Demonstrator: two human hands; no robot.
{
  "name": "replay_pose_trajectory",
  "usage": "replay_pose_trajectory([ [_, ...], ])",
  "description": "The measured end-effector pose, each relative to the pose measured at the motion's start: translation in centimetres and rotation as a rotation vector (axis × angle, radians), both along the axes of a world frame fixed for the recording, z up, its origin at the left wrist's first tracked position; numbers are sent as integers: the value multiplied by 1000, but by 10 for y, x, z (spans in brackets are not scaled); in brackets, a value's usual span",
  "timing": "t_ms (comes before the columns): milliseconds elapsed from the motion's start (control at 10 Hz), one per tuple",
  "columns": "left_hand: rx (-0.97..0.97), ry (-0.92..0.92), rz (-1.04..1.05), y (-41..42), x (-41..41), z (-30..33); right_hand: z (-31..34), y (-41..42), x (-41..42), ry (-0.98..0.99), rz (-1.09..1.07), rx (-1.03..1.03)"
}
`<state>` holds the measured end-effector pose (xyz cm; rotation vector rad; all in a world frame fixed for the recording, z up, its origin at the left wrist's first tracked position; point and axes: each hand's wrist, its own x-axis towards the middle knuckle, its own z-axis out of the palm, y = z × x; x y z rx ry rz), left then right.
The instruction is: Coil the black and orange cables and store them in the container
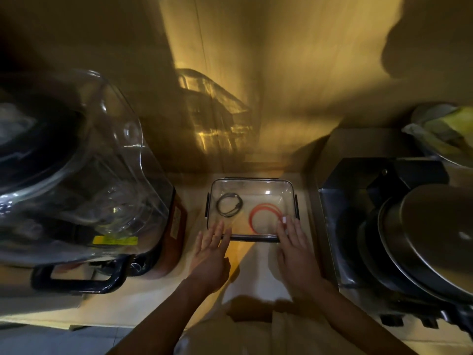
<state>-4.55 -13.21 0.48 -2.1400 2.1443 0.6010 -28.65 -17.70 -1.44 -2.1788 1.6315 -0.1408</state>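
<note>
Two bare forearms are seen reaching forward over a pale countertop (256, 265). The left hand (210, 254) is held flat with its fingers spread and nothing in its grasp, its fingertips lying at the near left corner of a clear, rectangular container with dark side latches (290, 190). The right hand (297, 254) is likewise flat and unclenched, its fingertips resting at the near right corner of the same container; a small white piece, perhaps a cable plug, is seen just at those fingertips, though the dim picture leaves this uncertain.

Beyond the left hand, inside the container, a black cable wound into a small ring (229, 204) is lying on the bottom. Beyond the right hand, an orange cable wound into a larger ring (266, 217) is lying beside it, the two coils apart.

To the left of the left hand a large clear blender jug with a dark handle (84, 175) is standing. To the right of the right hand a steel tray holding stacked round metal pans (422, 242) is seen. Farthest away, a yellowish wall (281, 85) is lit behind the container.
</note>
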Motion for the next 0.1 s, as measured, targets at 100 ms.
replay_pose_trajectory([
  [100, -76, 183, 23, -4, -1, 6, 9, -3, 1, -34, -28, 9],
])
